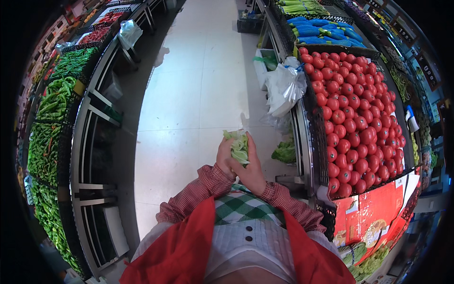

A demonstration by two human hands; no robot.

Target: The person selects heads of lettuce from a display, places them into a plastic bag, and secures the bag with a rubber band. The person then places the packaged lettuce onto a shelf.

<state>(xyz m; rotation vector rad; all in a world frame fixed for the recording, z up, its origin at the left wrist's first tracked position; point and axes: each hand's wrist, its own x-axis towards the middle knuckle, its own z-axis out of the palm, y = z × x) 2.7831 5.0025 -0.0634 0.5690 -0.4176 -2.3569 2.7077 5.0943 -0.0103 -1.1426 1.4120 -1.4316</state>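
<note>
Between my two hands is a small bunch of pale green leaves (239,147), apparently lettuce or cabbage. My left hand (225,156) grips it from the left side. From the right, my right hand (252,165) presses on it, with the thumb crossing toward the left hand. Both hands are in front of my body at about waist height, over the pale floor (170,106). The underside of the leaves is hidden by my palms.
On the right stand a crate of tomatoes (354,120), blue-netted vegetables (319,32) and hanging plastic bags (287,85). Leafy greens (284,152) lie low beside that stand. Along the left runs a stand with green peppers (56,97) and green beans (74,62).
</note>
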